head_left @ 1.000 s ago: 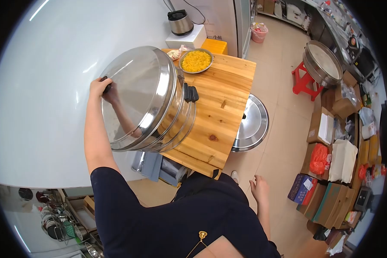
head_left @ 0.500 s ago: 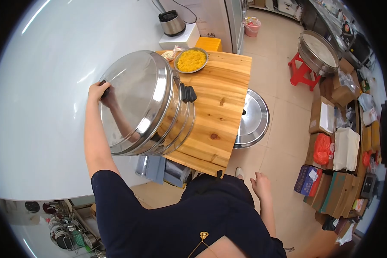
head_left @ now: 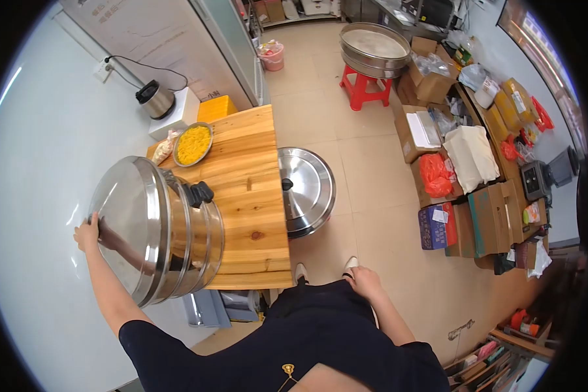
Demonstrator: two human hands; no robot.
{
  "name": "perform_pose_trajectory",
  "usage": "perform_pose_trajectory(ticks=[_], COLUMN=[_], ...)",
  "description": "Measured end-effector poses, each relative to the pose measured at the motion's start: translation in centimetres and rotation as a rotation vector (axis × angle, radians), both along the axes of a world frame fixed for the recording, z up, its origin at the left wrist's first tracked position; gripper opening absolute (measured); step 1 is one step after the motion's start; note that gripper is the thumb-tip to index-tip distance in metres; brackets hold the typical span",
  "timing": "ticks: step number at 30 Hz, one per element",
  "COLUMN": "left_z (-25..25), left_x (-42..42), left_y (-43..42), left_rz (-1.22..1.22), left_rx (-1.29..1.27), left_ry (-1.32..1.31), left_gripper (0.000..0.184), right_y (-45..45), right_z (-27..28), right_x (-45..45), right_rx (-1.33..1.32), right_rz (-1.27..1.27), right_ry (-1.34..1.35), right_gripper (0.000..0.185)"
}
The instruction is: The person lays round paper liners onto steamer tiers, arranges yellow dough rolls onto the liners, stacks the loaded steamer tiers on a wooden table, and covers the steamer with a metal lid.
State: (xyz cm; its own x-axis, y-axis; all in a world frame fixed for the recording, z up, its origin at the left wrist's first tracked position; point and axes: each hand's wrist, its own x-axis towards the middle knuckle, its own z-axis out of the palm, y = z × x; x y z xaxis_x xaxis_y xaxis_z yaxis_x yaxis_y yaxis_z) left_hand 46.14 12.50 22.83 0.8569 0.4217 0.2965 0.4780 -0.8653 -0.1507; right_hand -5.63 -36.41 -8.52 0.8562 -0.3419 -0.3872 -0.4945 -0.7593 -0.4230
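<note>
A tall stainless steamer pot [head_left: 199, 245] with stacked tiers and black side handles stands at the left of the wooden table [head_left: 251, 196]. Its shiny lid [head_left: 130, 209] rests on top. My left hand [head_left: 87, 235] is at the lid's top, fingers bent around the spot of its knob, which the hand hides. My right hand [head_left: 364, 282] hangs beside my thigh, loosely open and holding nothing. Behind the pot sit a round metal pan of yellow shredded food [head_left: 194, 145] and a plastic bag of pale food [head_left: 164, 149].
A large round steel lid [head_left: 312, 189] lies low beside the table's right edge. Farther off, a wide steel steamer tier [head_left: 374, 49] rests on a red stool [head_left: 364, 90]. Cardboard boxes [head_left: 493, 219] line the right side. A steel appliance [head_left: 155, 99] stands on a white box.
My view has turned right, so the table and pot appear farther left. My left hand stays at the lid's top. My right hand has come closer to my thigh.
</note>
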Motion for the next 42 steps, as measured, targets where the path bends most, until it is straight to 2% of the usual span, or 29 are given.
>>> perform_pose_trajectory(ticks=[5, 8, 11, 14, 16, 18, 19, 21, 23, 25, 27, 28, 31, 35, 37, 40, 42], left_z=[-1.3, 0.1, 1.2, -1.5, -5.5, -12.5, -16.7, -22.6, -29.7, -35.9, -38.7, -39.7, -42.2, -44.0, -40.1, -38.9, -40.5], left_x=[-0.6, -2.2, -7.3, -14.3, -19.1, -21.3, -22.9, -26.4, -28.9, -31.3, -32.0, -31.8, -28.4, -19.6, -15.3, -9.6, -6.9], left_y=[-3.8, -10.5, -21.5, -33.1, -39.4, -42.1, -43.2, -44.3, -43.1, -40.9, -40.3, -39.9, -40.3, -45.1, -51.0, -57.9, -61.4], left_rz=[0.006, -0.287, -0.786, -1.076, -1.232, -1.415, -1.451, -1.479, -1.433, -1.106, -0.777, -0.724, -0.562, -0.423, -0.439, -0.582, -0.659], left_rx=[-0.024, 0.035, -0.021, -0.136, -0.281, -0.277, -0.362, -0.400, -0.420, -0.550, -0.556, -0.601, -0.733, -0.848, -0.828, -0.926, -0.923], left_ry=[-0.367, -0.683, -0.845, -0.791, -0.616, -0.380, -0.286, -0.030, 0.076, 0.352, 0.621, 0.643, 0.683, 0.418, 0.356, 0.374, 0.366], left_gripper=[0.073, 0.064, 0.048, 0.031, 0.027, 0.031, 0.030, 0.029, 0.026, 0.020, 0.020, 0.022, 0.024, 0.025, 0.024, 0.024, 0.024], right_y=[-4.7, -8.6, -12.4, -15.9, -18.0, -19.4, -20.1, -21.1, -21.8, -22.3, -23.7, -24.4, -28.0, -34.5, -38.8, -42.9, -44.5], right_z=[0.2, -1.3, -1.6, -1.3, -1.1, -0.8, -0.8, -1.5, -2.6, -3.8, -4.9, -5.5, -6.9, -10.9, -17.1, -16.2, -15.0], right_x=[-3.4, -5.6, -6.9, -7.4, -7.8, -8.4, -8.4, -9.0, -9.2, -9.6, -9.0, -8.6, -6.5, -4.5, -6.2, -4.3, -3.0], right_rx=[-0.001, -0.015, -0.023, -0.025, -0.029, -0.017, -0.017, -0.024, -0.003, 0.038, 0.085, 0.104, 0.147, 0.221, 0.327, 0.490, 0.533], right_rz=[-0.018, -0.054, -0.064, -0.108, -0.134, -0.206, -0.240, -0.270, -0.301, -0.331, -0.330, -0.330, -0.402, -0.576, -0.648, -0.983, -1.106], right_ry=[-0.067, -0.020, 0.127, 0.176, 0.126, 0.079, 0.044, 0.024, 0.023, 0.049, 0.162, 0.214, 0.265, 0.161, 0.235, 0.169, 0.081], right_gripper=[0.026, 0.027, 0.031, 0.032, 0.033, 0.034, 0.035, 0.032, 0.032, 0.035, 0.039, 0.041, 0.044, 0.045, 0.041, 0.031, 0.025])
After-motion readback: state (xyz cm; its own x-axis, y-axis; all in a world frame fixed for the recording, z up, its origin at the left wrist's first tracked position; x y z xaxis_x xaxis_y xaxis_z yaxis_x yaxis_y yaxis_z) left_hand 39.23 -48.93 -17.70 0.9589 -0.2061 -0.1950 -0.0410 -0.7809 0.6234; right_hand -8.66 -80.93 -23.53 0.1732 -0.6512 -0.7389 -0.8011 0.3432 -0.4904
